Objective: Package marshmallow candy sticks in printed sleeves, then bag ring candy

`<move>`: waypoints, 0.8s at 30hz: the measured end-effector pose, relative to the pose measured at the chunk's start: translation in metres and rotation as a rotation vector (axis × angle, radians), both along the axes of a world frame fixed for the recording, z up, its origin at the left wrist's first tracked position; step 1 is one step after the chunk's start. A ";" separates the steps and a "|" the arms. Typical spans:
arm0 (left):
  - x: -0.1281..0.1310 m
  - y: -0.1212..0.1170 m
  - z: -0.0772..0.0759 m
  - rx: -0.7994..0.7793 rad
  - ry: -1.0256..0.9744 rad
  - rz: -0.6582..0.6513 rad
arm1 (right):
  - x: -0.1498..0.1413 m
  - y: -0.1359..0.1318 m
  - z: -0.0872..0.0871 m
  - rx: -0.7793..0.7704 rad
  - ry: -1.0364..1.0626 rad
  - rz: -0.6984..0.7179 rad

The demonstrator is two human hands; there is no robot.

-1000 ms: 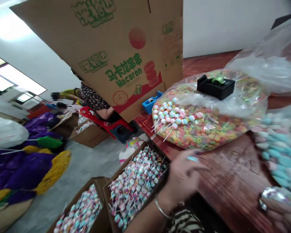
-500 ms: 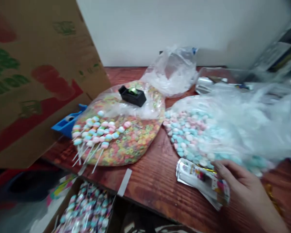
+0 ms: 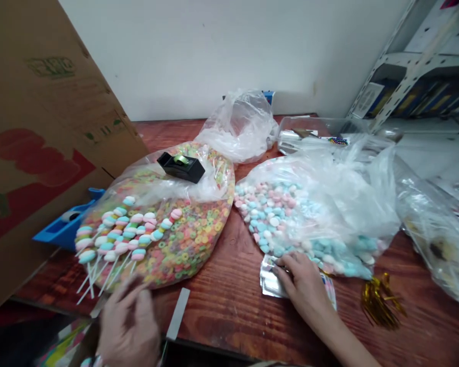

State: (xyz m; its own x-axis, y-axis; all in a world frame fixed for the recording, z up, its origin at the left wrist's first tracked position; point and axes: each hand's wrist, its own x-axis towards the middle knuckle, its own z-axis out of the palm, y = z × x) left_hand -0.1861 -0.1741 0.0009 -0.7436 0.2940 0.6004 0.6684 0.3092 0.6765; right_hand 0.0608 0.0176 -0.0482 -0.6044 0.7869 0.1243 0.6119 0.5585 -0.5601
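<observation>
My left hand (image 3: 128, 323), slightly blurred, is at the table's front edge just below the marshmallow skewers (image 3: 128, 234). Its fingers are loosely bent and apart, with nothing visible in them. The skewers, pink, white and blue pieces on white sticks, lie on a clear bag of coloured candy rings (image 3: 197, 237). My right hand (image 3: 304, 285) rests over a stack of silver printed wrappers (image 3: 270, 280), its fingertips pinching near the left end. Behind it lies a clear bag of pastel candies (image 3: 263, 214). Gold twist ties (image 3: 380, 303) are at right.
A black tape dispenser (image 3: 181, 167) sits on the ring bag, beside a blue dispenser (image 3: 63, 224) and a large cardboard box (image 3: 42, 117). A tape strip (image 3: 178, 313) hangs at the table edge. Crumpled plastic (image 3: 240, 127) and a clear tray (image 3: 317, 125) stand behind.
The camera view has shifted, showing more of the right side. My left hand has come into view below the skewers. My right hand has moved toward the left end of the wrappers.
</observation>
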 end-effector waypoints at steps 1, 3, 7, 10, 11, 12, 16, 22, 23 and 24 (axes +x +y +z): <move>0.009 0.015 -0.001 -0.014 -0.029 -0.101 | 0.000 0.002 -0.001 0.004 0.004 -0.007; 0.030 0.042 -0.006 -0.074 -0.144 -0.308 | 0.000 0.004 -0.002 0.013 0.013 -0.028; 0.073 0.088 -0.020 -0.278 -0.367 -0.660 | 0.001 0.005 -0.003 0.048 0.038 -0.069; 0.096 0.113 -0.030 -0.404 -0.434 -0.798 | 0.017 0.005 0.003 0.079 0.073 -0.125; 0.101 0.119 -0.032 -0.433 -0.427 -0.819 | 0.027 0.006 0.006 0.089 0.096 -0.156; 0.104 0.124 -0.033 -0.455 -0.414 -0.832 | 0.039 0.006 0.009 0.101 0.123 -0.194; 0.106 0.139 -0.036 -0.518 -0.388 -0.859 | 0.096 0.011 0.017 0.213 0.161 -0.400; 0.105 0.149 -0.040 -0.462 -0.325 -0.863 | 0.113 0.003 0.013 0.284 0.133 -0.427; 0.106 0.148 -0.040 -0.446 -0.292 -0.856 | 0.106 0.000 0.012 0.262 0.145 -0.369; 0.108 0.146 -0.038 -0.428 -0.251 -0.845 | 0.097 -0.004 0.011 0.242 0.159 -0.306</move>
